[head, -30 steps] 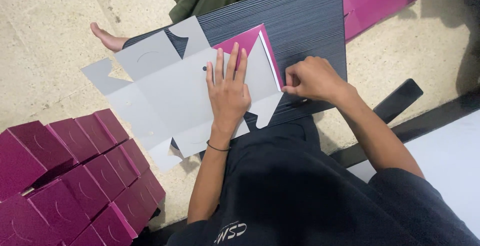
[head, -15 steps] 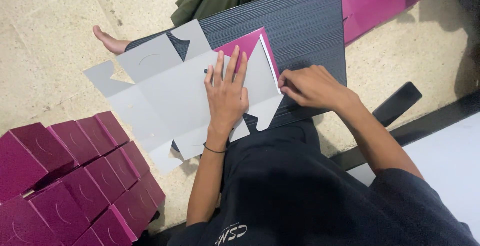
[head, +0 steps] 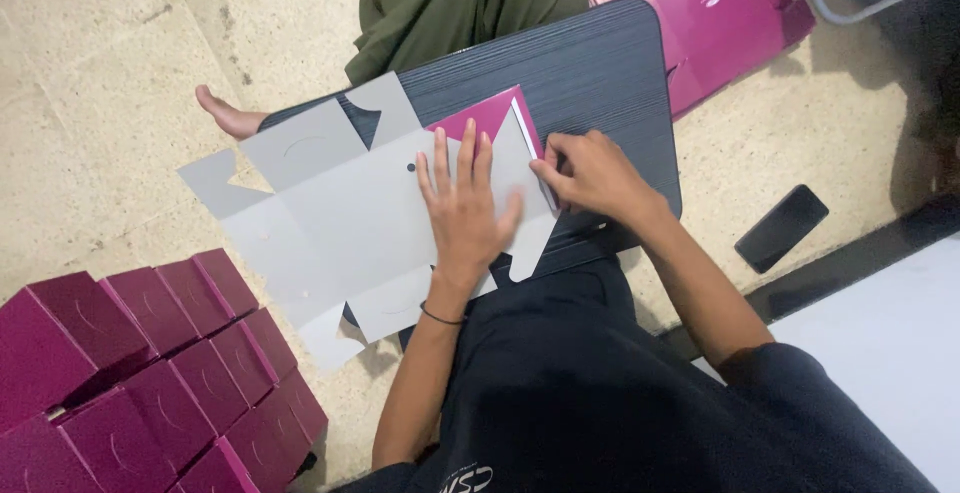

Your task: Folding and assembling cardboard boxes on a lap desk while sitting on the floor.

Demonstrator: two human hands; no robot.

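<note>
Left hand (head: 462, 211) spread flat, fingers open, pinning grey die-cut carton blank (head: 350, 223) on dark bench (head: 600, 73). Right hand (head: 590, 175) at three o'clock, pinching the blank's magenta edge flap (head: 505, 118). Best kept pressed firmly, creasing along the scored line. Finished magenta boxes (head: 150, 373) at eight o'clock.

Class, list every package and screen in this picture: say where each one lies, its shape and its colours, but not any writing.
Flat box blank: on the dark board, grey, magenta flap, under left hand.
Folded boxes: floor, lower left, magenta cubes.
Flat magenta sheets: floor, top right.
Phone: floor, right, black, screen dark.
</note>
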